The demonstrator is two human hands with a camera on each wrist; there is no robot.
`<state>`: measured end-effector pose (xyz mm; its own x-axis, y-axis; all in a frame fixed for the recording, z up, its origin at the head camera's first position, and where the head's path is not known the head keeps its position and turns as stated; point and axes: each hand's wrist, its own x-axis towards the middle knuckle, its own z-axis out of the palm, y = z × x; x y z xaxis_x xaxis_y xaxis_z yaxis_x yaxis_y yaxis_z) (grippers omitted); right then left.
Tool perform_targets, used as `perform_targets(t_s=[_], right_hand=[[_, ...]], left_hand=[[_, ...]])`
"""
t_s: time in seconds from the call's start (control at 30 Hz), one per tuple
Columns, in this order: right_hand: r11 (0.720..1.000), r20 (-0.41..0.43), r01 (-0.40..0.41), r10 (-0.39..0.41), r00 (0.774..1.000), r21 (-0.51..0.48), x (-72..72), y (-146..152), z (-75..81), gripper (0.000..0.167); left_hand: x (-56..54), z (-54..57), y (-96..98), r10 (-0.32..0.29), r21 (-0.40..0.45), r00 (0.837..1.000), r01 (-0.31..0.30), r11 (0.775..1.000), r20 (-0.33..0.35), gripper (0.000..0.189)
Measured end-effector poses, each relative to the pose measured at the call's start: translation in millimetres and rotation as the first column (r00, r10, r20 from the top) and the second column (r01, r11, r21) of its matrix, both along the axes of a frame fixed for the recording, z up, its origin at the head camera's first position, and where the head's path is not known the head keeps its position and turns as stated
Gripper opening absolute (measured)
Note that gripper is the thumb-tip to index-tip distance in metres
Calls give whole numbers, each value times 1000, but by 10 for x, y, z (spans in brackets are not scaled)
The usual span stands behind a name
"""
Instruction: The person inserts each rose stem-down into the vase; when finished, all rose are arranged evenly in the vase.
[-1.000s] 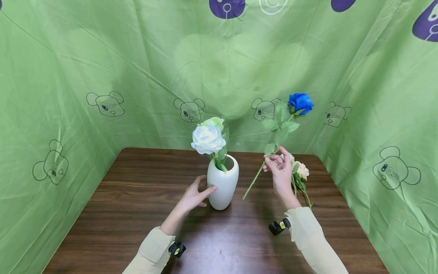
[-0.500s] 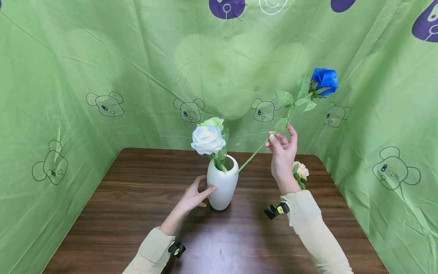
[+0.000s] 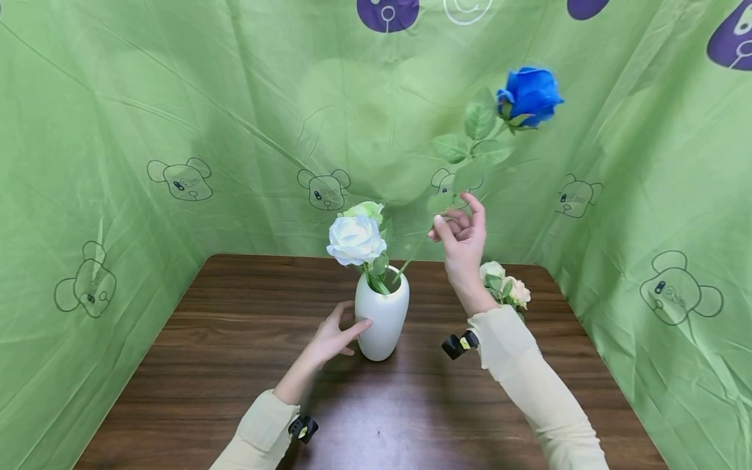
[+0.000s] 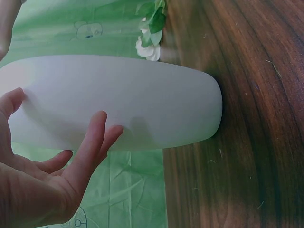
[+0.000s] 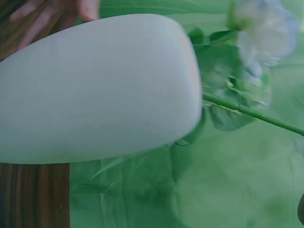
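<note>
My right hand [image 3: 465, 251] pinches the green stem of a blue rose [image 3: 531, 98] between thumb and fingers. The rose leans up to the right, and its stem's lower end reaches into the mouth of the white vase [image 3: 382, 320]. Beside the vase's left side, my left hand [image 3: 330, 336] holds it with thumb and fingers spread on its wall. A pale blue-white rose [image 3: 355, 239] and a light green flower [image 3: 365, 210] stand in the vase, leaning left. The right wrist view has the rose stem [image 5: 256, 114] at the rim; the stem tip is hidden inside.
A white flower [image 3: 492, 271] and a peach flower [image 3: 517, 292] lie at the right of the brown wooden table [image 3: 223, 339], partly behind the right forearm. Green printed cloth [image 3: 247, 130] encloses the table at the back and both sides.
My right hand has lifted the blue rose, then moved left, bringing the stem's lower end from beside the vase into its mouth. The left hand and the vase have stayed in place.
</note>
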<state>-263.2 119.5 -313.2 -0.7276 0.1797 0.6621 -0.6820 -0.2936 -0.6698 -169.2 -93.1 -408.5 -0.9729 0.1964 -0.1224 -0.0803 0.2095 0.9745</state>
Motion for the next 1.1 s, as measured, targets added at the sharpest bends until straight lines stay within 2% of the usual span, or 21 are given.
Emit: perform_targets(t_s=[0.2, 0.43, 0.6, 0.77, 0.87, 1.03, 1.1], right_hand=[[977, 21, -8, 4, 1000, 215, 90, -158, -112, 50], [904, 63, 31, -64, 996, 427, 273, -297, -257, 48], [848, 75, 69, -127, 989, 526, 356, -323, -391, 46], [818, 58, 98, -158, 986, 567, 426, -312, -462, 41], [821, 62, 93, -154, 986, 564, 447, -300, -482, 34], [872, 176, 18, -118, 977, 489, 445, -288, -505, 16], [894, 207, 0, -103, 973, 447, 428, -288, -508, 13]], left_hand=[[3, 1, 2, 2, 1, 1000, -2, 1000, -3, 61], [6, 1, 8, 6, 3, 1000, -6, 1000, -4, 60], [2, -9, 7, 2, 3, 1000, -2, 1000, -4, 61], [-6, -16, 5, -2, 12, 1000, 2, 1000, 0, 62], [-6, -13, 0, -1, 14, 1000, 1, 1000, 6, 62], [-3, -8, -4, 1, 13, 1000, -1, 1000, 4, 61], [-2, -8, -3, 3, 14, 1000, -3, 1000, -1, 60]])
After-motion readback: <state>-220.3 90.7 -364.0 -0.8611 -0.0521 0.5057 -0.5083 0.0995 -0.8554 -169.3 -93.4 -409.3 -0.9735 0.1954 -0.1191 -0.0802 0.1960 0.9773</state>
